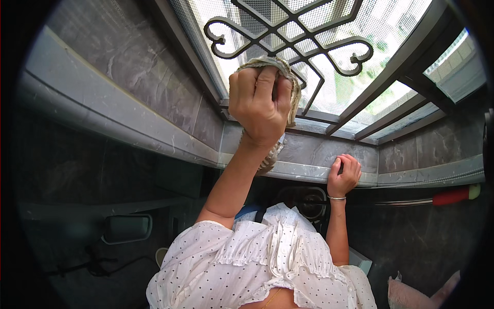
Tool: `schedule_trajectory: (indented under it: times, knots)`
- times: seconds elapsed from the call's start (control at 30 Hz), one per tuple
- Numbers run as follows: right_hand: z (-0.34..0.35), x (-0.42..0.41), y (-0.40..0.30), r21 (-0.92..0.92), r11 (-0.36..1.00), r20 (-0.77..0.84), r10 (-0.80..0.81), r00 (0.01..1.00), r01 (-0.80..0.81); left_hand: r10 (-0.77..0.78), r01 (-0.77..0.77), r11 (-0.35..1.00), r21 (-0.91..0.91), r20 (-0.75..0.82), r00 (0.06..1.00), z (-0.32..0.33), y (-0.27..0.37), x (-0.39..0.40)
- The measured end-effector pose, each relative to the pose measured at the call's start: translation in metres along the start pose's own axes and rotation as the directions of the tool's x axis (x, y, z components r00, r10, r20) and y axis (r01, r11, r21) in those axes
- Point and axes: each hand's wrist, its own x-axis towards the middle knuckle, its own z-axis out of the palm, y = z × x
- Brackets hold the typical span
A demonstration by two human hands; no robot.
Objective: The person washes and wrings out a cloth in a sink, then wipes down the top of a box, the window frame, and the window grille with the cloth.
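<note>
My left hand (pixel 260 102) is raised in front of the window and closed around a folded beige, ribbed cloth (pixel 295 96). One end of this cloth hangs down behind my wrist. The cloth is up against the lower part of a dark metal window grille (pixel 293 50) with scrolled ends; the exact contact is hidden by my fingers. Lower and to the right, my right hand (pixel 344 175) rests loosely curled at the edge of the grey stone window sill (pixel 305 170). Nothing shows inside its fingers, and a bangle circles the wrist.
Insect mesh (pixel 370 23) backs the grille. Marble-patterned tiles (pixel 154 73) line the recess on the left. A red-handled tool (pixel 451 196) lies below the sill at right, near a pale cord (pixel 432 180). A pink cloth item (pixel 409 295) is at lower right.
</note>
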Motion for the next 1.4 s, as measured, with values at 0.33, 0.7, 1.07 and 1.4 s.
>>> schedule_trajectory:
  times: [0.33, 0.7, 1.07, 1.4]
  knots:
    - [0.000, -0.004, 0.004, 0.032, 0.999, -0.008, 0.000, 1.000, 0.001, -0.272, 0.263, 0.957, -0.122, -0.066, 0.960, -0.001, -0.002, -0.024]
    - [0.000, -0.003, 0.002, 0.022, 1.000, -0.011, 0.004, 1.000, -0.004, -0.668, 0.607, 0.288, -0.741, 0.299, 0.681, -0.025, 0.007, -0.052]
    - [0.001, -0.002, -0.002, 0.022, 1.000, -0.017, -0.005, 1.000, 0.005, -0.223, 0.362, 0.785, -0.503, 0.317, 0.922, -0.049, 0.003, -0.053]
    - [0.001, 0.001, -0.003, 0.013, 1.000, -0.018, 0.017, 1.000, -0.017, -0.037, 0.075, 0.994, -0.082, 0.395, 0.918, -0.031, 0.018, -0.027]
